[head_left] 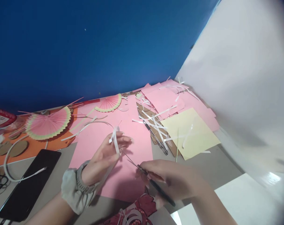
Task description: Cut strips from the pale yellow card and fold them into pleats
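Observation:
My left hand [101, 161] is closed on a narrow white paper strip [114, 137], pinched between thumb and fingers, with its curled end standing above the palm. My right hand [177, 178] grips a pair of scissors [161, 191] with dark handles; the thin blades point up and left, their tips close to my left fingers and the strip. Under both hands lies a pink paper sheet [134, 137]. Whether the blades touch the strip I cannot tell.
Pink-and-yellow folded paper fans [48, 122] lie at left on orange paper [62, 137], near a black phone [29, 184]. A pen [156, 137], white strips, cardboard and a yellow sheet [191, 134] lie to the right. Behind rises a blue wall [97, 47].

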Motion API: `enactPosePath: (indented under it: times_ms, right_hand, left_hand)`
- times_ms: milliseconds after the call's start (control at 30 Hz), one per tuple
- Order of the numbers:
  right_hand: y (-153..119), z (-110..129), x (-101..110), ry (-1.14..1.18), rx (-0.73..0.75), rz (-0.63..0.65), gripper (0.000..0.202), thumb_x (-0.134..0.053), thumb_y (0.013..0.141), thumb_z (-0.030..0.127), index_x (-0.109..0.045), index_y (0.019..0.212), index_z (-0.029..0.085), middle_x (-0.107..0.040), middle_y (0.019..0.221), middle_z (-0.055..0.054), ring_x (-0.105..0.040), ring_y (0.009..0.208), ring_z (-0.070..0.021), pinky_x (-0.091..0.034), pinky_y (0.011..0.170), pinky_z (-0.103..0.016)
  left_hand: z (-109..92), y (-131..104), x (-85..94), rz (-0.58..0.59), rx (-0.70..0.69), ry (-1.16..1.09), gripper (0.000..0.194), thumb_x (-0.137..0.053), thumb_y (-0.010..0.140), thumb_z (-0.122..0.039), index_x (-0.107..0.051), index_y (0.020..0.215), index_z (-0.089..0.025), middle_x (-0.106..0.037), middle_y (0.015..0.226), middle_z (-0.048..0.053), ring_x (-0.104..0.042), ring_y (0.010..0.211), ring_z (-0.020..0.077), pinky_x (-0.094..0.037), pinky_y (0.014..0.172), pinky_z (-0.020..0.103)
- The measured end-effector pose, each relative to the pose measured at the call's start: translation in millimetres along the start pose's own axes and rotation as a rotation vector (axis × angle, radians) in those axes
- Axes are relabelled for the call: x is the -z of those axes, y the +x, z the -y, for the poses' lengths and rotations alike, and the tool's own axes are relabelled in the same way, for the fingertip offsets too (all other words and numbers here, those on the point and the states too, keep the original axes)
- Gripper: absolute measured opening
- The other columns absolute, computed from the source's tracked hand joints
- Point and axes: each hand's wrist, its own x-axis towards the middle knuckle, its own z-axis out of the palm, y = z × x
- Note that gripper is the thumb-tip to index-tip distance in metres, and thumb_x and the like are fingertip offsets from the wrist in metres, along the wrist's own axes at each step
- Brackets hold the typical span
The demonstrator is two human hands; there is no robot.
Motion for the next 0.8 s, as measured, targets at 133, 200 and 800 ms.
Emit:
enactPosePath:
  times_ms: [133, 200, 800]
  right_hand:
    - [2, 8, -4, -0.193, -0.161, -0.192, 0.02, -0.062, 0.072, 0.03, -0.043, 0.073, 0.022, -0.056, 0.071, 0.003, -0.047, 0.06, -0.0112, -0.027, 0.046, -0.023]
    - [4, 9, -6, -0.24, -0.206, -0.225, 0.015, -0.06, 0.073, 0.028, -0.046, 0.075, 0.022, -0.058, 0.073, 0.002, -0.049, 0.061, -0.0115, -0.025, 0.045, -0.023]
    - [4, -8, -10, -0.275, -0.224, -0.544, 0.025, -0.055, 0.079, 0.032, -0.051, 0.103, 0.025, -0.06, 0.101, -0.002, -0.057, 0.089, -0.02, -0.038, 0.065, -0.028]
  left_hand:
    - [-5, 0, 4.2, -0.111, 0.02, -0.076, 0.052, -0.034, 0.08, -0.072, -0.057, 0.085, -0.025, -0.064, 0.114, 0.006, -0.051, 0.119, 0.0309, -0.046, 0.092, 0.052]
    - [-3, 2, 6.3, -0.171, 0.047, -0.078, 0.05, -0.03, 0.088, -0.063, -0.051, 0.067, -0.022, -0.068, 0.097, 0.004, -0.055, 0.115, 0.0276, -0.047, 0.092, 0.048]
    - [-9, 1, 25.2, -0.32, 0.082, 0.082, 0.053, -0.06, 0.086, -0.028, -0.035, 0.132, -0.037, -0.036, 0.148, 0.004, -0.062, 0.107, 0.0203, -0.057, 0.079, 0.029]
